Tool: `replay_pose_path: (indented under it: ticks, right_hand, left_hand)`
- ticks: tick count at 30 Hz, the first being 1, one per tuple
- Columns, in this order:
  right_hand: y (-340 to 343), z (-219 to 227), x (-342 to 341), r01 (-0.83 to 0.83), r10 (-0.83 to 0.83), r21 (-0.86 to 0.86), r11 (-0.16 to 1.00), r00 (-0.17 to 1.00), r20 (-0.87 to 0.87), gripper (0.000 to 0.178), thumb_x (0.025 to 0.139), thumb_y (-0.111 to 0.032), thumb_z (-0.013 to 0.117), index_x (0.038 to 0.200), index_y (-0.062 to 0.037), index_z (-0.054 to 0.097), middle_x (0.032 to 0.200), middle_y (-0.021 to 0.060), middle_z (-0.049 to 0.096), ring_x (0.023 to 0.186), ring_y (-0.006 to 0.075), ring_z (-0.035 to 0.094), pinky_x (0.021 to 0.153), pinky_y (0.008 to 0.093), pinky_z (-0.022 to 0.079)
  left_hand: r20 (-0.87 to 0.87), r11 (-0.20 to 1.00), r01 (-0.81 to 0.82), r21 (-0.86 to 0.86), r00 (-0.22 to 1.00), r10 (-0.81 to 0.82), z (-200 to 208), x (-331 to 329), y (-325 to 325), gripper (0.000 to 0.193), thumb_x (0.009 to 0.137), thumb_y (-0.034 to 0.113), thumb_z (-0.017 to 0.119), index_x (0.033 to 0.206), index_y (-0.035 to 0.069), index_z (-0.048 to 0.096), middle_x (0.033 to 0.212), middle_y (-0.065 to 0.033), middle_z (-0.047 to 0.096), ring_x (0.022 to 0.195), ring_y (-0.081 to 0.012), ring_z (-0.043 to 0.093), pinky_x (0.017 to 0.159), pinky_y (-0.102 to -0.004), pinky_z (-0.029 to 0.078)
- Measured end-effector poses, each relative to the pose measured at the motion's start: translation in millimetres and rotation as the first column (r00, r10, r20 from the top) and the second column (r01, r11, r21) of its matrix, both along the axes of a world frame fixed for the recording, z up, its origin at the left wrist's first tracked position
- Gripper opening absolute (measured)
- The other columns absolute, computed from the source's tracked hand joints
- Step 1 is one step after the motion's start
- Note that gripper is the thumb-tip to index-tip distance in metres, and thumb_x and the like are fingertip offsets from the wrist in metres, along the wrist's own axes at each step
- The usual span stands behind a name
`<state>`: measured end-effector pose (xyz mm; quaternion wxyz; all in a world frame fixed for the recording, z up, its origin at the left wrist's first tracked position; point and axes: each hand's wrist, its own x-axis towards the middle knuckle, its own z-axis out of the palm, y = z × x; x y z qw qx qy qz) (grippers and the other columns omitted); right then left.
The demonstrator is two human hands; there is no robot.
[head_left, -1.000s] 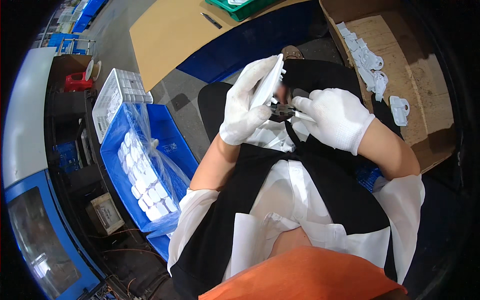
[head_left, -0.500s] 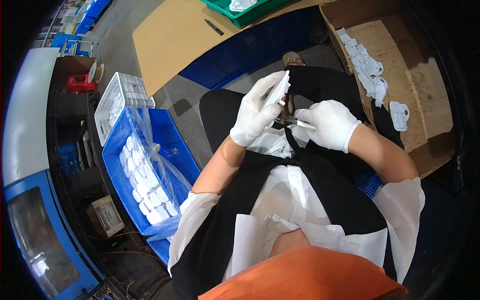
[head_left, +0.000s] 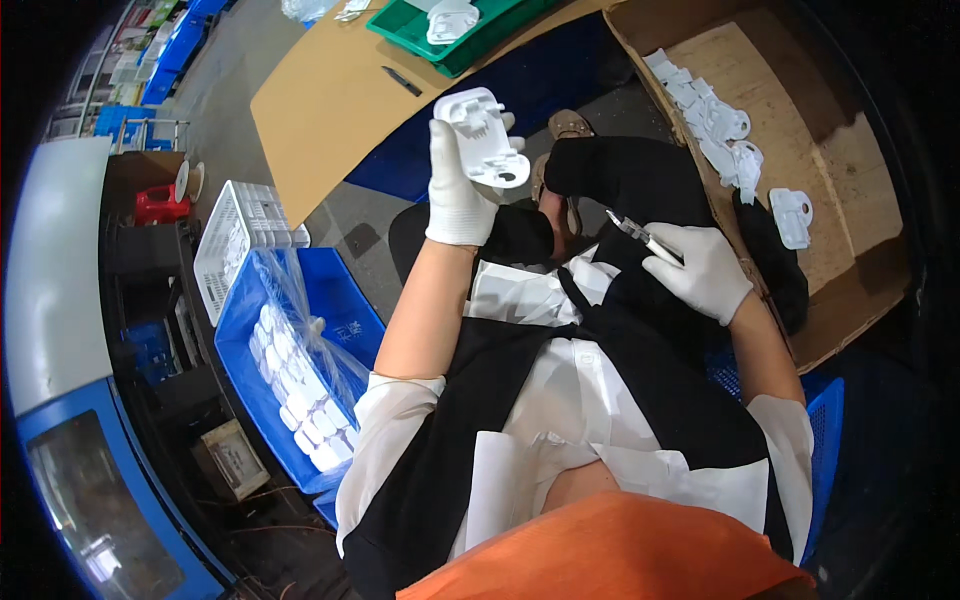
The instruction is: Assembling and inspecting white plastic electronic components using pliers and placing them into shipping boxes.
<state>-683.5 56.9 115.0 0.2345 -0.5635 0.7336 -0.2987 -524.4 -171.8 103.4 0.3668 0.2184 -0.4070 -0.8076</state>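
Gripping one white part (head_left: 482, 140), holding the pliers (head_left: 640, 232) clear

In the head view, cupping the part in the half-closed left hand (head_left: 460, 200), near the edge of the table (head_left: 310, 120). Holding the pliers in the curled right hand (head_left: 705, 272), well apart from the part. Appearing to be partway through: seeing loose white parts (head_left: 720, 130) in the cardboard box (head_left: 810, 120) at right, plus many white pieces (head_left: 298, 400) in the blue crate (head_left: 243, 345) at left; being unable to tell finished from unfinished. Having open room between the hands, above the black trousers (head_left: 635, 180); facing the box's wall just beside the right hand and the green tray (head_left: 408, 42) beyond the left.
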Motion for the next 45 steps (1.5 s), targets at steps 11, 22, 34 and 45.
replay_pose_path:
  ticks: [11,22,34,45]
  right_hand:
    - [7,-17,0,0.105,-0.107,0.023,0.994,0.98,0.167,0.03,0.074,-0.018,0.064,0.099,0.0006,0.061,0.078,0.0179,0.062,0.071,0.0302,0.063,0.063,0.0345,0.048]
    - [5,10,3,0.282,-0.248,0.135,0.95,0.419,0.873,0.016,0.079,-0.012,0.054,0.088,0.0003,0.05,0.064,-0.0029,0.043,0.053,0.0049,0.04,0.049,0.019,0.032]
    - [92,72,4,0.264,0.49,-0.49,0.83,0.071,0.869,0.027,0.081,-0.023,0.065,0.086,-0.0084,0.043,0.073,0.0034,0.05,0.058,0.0146,0.047,0.051,0.0275,0.038]
    - [-1,135,94,-0.048,0.479,-0.483,0.874,-0.075,0.874,0.028,0.08,-0.023,0.067,0.089,-0.0063,0.047,0.076,0.0047,0.053,0.062,0.015,0.05,0.054,0.0278,0.041]
  left_hand:
    - [-0.011,0.989,0.063,-0.132,0.998,-0.065,24,-4,10,0.085,0.077,0.071,0.048,0.129,0.004,0.041,0.115,-0.0171,0.056,0.091,-0.026,0.062,0.077,-0.0371,0.053]
    - [-0.218,0.952,-0.025,-0.304,0.975,-0.044,58,-48,-82,0.067,0.087,0.061,0.044,0.124,0.006,0.041,0.113,-0.0122,0.054,0.1,-0.0262,0.055,0.086,-0.0387,0.046]
    - [0.272,0.868,0.142,0.476,0.915,-0.299,-99,-21,-27,0.028,0.091,0.037,0.054,0.088,0.009,0.057,0.082,-0.0074,0.06,0.069,-0.0229,0.063,0.066,-0.0368,0.055]
    - [0.488,0.845,-0.006,0.535,0.818,-0.303,-180,38,12,0.058,0.09,0.041,0.05,0.131,0.002,0.04,0.13,-0.0207,0.046,0.117,-0.0326,0.048,0.096,-0.042,0.039]
